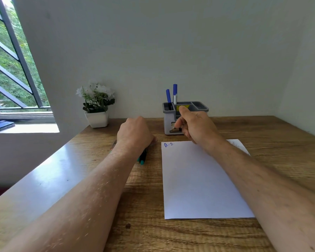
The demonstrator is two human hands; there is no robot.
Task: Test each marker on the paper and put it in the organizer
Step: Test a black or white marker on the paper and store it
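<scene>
Head view, everything placed relative to the organizer (185, 113), which sits at the back of the wooden desk (262, 142).

Two blue markers (171, 94) stand upright in its rear-left compartment, caps up. The paper (198, 179) lies just in front of it & slightly right, w/ small blue test marks (168, 144) at the corner nearest the organizer's left front.

Our right hand (196, 126) hovers right in front of the organizer, fingers loosely curled, thumb up; we can't tell if anything small is pinched in there, nothing shows. Our left hand (135, 133) rests on the desk to the organizer's front-left, fingers closed down over the remaining markers (142, 158), whose dark barrels & teal ends poke out under the wrist.

Handling, as we judge it: markers are light, stiff plastic, smooth & round, so they'll likely roll if nudged. Best to pinch one mid-barrel w/ thumb + two fingers, pull the cap straight off. Paper is thin & slides easily; may need pinning w/ the free hand while scribbling. The organizer looks light too, so drop markers in gently.
</scene>
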